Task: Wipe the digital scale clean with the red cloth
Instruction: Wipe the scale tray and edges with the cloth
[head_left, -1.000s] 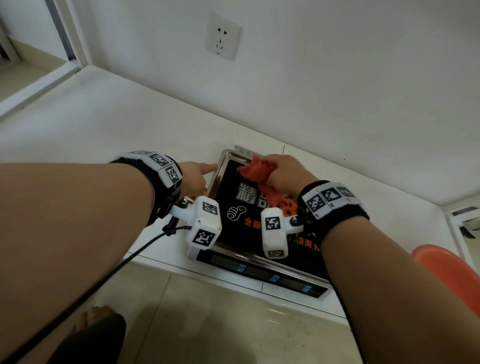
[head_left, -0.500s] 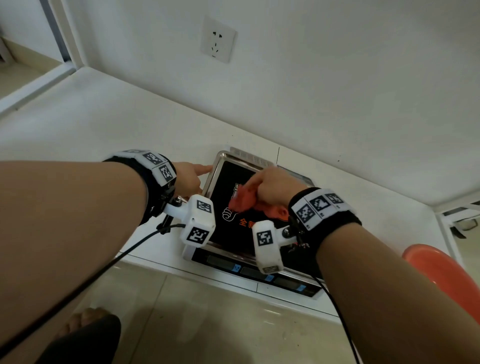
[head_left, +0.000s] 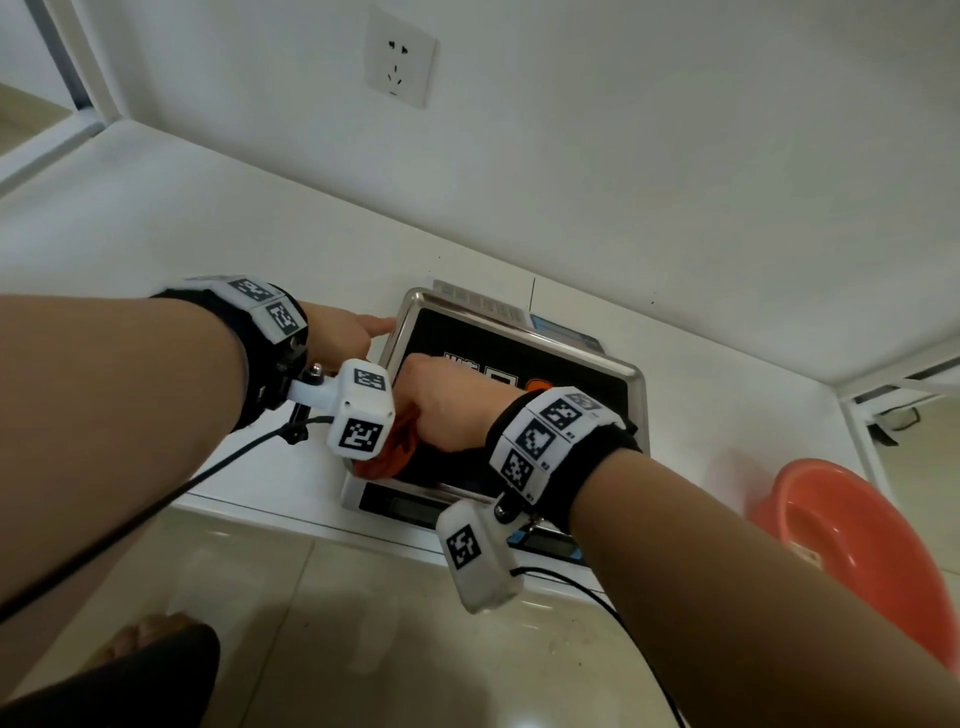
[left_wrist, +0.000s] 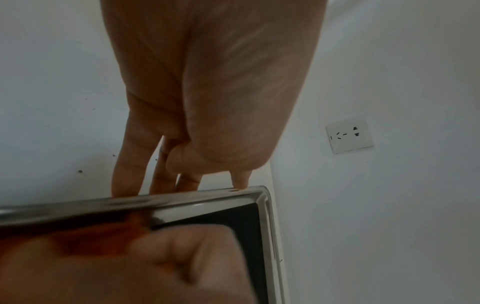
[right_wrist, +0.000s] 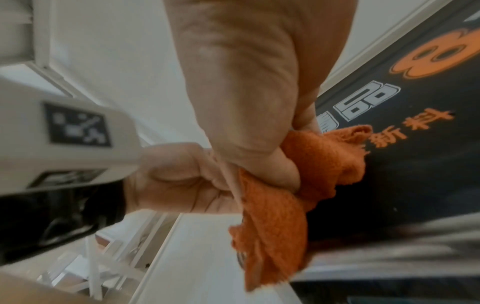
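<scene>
The digital scale (head_left: 636, 387) sits on a white ledge against the wall, with a steel pan, a black printed sheet and a display strip along its front. My right hand (head_left: 441, 410) grips the bunched red cloth (head_left: 392, 452) at the pan's near left corner. In the right wrist view the red cloth (right_wrist: 275, 205) hangs from the curled fingers (right_wrist: 272, 170) over the black sheet (right_wrist: 415, 164). My left hand (head_left: 345, 332) lies with straight fingers against the pan's left rim. The left wrist view shows the fingertips (left_wrist: 240, 181) touching the steel rim (left_wrist: 182, 200).
A wall socket (head_left: 399, 62) sits above the ledge. An orange plastic basin (head_left: 852, 551) stands low at the right. Tiled floor (head_left: 363, 623) lies below the ledge, and a foot (head_left: 150, 631) shows at the bottom left. Black cables trail from both wrist cameras.
My right hand has dragged the red cloth from the pan's far edge towards me and to the left, down to the near left corner. The left hand has stayed on the rim.
</scene>
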